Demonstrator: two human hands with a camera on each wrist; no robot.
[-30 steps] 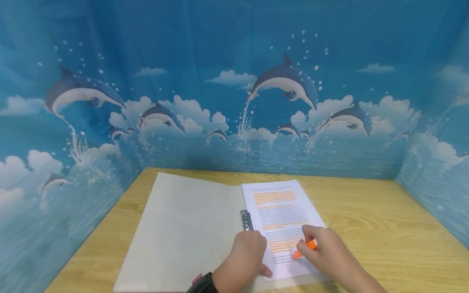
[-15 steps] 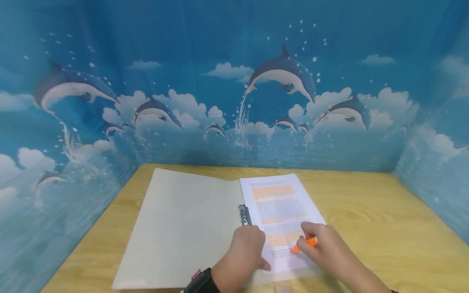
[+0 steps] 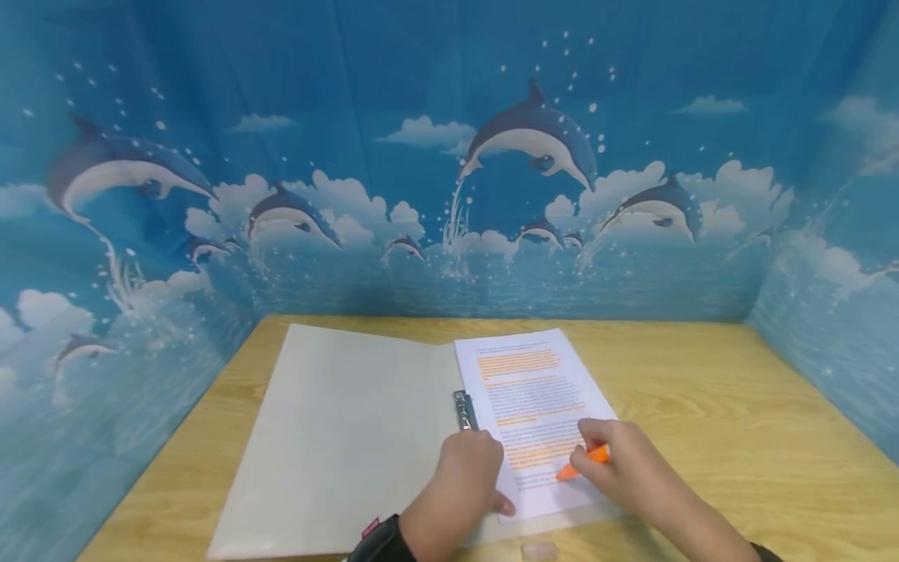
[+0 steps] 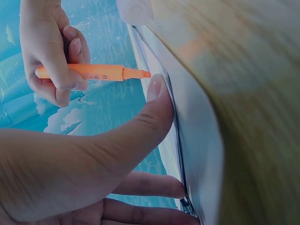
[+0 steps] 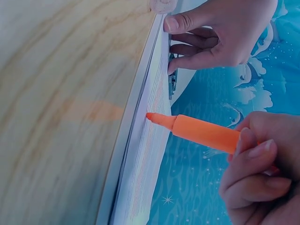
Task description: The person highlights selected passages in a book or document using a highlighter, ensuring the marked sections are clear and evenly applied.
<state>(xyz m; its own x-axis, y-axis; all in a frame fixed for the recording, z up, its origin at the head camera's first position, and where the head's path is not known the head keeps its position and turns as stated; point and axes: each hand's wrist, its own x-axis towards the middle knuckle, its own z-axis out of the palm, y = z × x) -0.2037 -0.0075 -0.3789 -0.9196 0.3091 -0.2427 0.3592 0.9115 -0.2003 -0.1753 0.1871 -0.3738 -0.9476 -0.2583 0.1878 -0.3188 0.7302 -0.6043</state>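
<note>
A printed page point(image 3: 537, 390), with several lines marked orange, lies on the right side of an open pale folder point(image 3: 351, 437). My right hand point(image 3: 625, 460) grips an orange highlighter point(image 5: 206, 133) between thumb and fingers. The highlighter's tip meets the page at its lower paragraph. My left hand point(image 3: 470, 468) rests at the page's lower left; its extended thumb point(image 4: 157, 98) and fingertips press down there. A metal clip point(image 3: 465, 410) at the folder's fold shows just beyond the left hand, partly hidden by it.
A small pale block point(image 3: 538, 550) lies on the wooden table point(image 3: 730, 421) close to the front of the folder; its kind is unclear. A blue curtain point(image 3: 393, 94) printed with dolphins stands behind the table and along both sides.
The head view has shifted, so folder and page appear slightly higher and further left. The small pale block has come into view. Both hands keep their holds, the highlighter tip staying around the lower paragraph.
</note>
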